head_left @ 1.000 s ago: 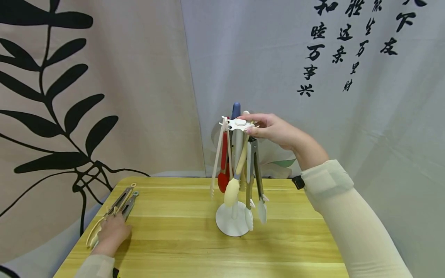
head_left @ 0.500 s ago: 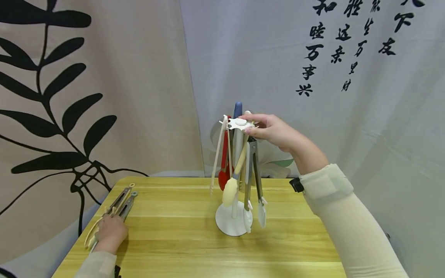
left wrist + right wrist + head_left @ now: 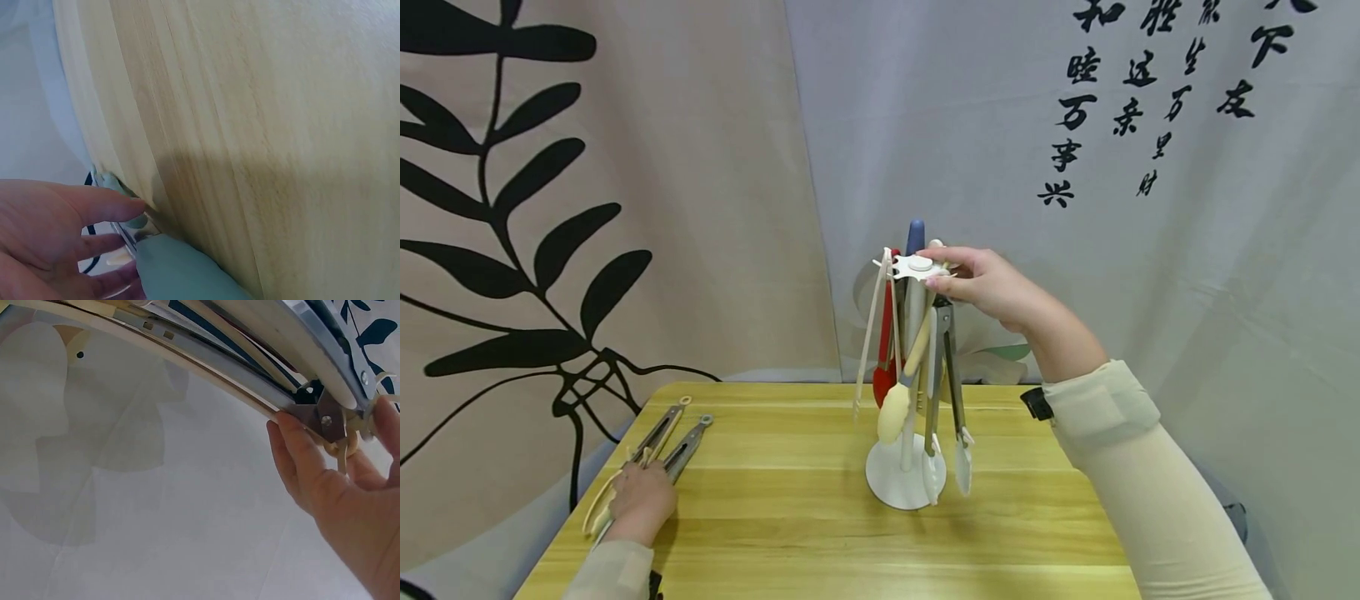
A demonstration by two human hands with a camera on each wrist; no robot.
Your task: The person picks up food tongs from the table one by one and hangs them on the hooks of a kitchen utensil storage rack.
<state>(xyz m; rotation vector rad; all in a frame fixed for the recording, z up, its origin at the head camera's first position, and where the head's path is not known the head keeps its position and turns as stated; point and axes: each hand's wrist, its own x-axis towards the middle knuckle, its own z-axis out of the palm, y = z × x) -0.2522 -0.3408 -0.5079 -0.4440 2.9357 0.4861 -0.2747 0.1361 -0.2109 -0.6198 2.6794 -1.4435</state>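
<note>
Metal tongs with grey-green tips (image 3: 688,448) lie at the table's left side, and my left hand (image 3: 642,502) grips them. In the left wrist view one grey-green tip (image 3: 181,269) shows below the thumb. Cream-tipped tongs (image 3: 664,427) lie alongside, partly covered by the hand. A white utensil stand (image 3: 887,487) stands mid-table. My right hand (image 3: 981,277) holds the edge of its hooked top (image 3: 917,266) between thumb and fingers. Metal tongs (image 3: 936,358) hang just below that hand; the right wrist view shows their hinge (image 3: 326,415) by the fingertips.
Also hanging on the stand are a red utensil (image 3: 883,386), a cream-headed utensil (image 3: 893,412), pale tongs (image 3: 868,337) and a blue-handled piece (image 3: 915,237). The wooden table (image 3: 775,533) ends before a printed cloth backdrop (image 3: 722,167).
The grey-green-tipped tongs' ring end has swung right, away from the cream-tipped tongs. The stand's top and hanging utensils have turned slightly under my right hand.
</note>
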